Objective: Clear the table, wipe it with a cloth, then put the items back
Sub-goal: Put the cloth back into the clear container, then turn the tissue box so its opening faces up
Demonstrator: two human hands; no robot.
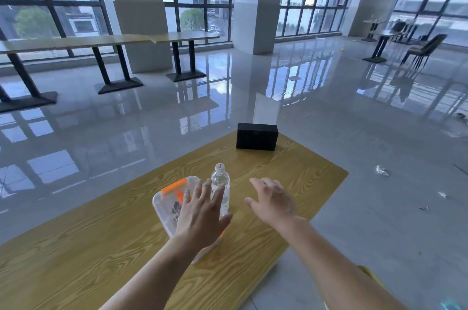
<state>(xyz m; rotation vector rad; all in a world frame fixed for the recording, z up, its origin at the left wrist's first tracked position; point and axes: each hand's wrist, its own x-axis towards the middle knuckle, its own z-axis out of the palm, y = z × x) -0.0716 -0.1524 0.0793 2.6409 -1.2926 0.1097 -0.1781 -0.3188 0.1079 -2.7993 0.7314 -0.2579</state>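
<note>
A wood-grain table (76, 246) runs from the lower left to the middle. On it lies a clear plastic box with orange clasps (167, 206), and a clear water bottle with a white cap (220, 183) stands upright just right of it. My left hand (202, 216) hovers over the box with fingers spread, its fingertips in front of the bottle. To the right of the bottle my right hand (273, 202) is held above the table, fingers relaxed and holding nothing. A black tissue box (257, 136) with a white sheet sticking up sits at the far end.
Glossy tiled floor (367, 132) surrounds the table, with small scraps of litter (382, 171) at the right. Long tables on black pedestals (114, 41) line the windows at the back left. A dark chair (425, 52) and more tables stand at the far right.
</note>
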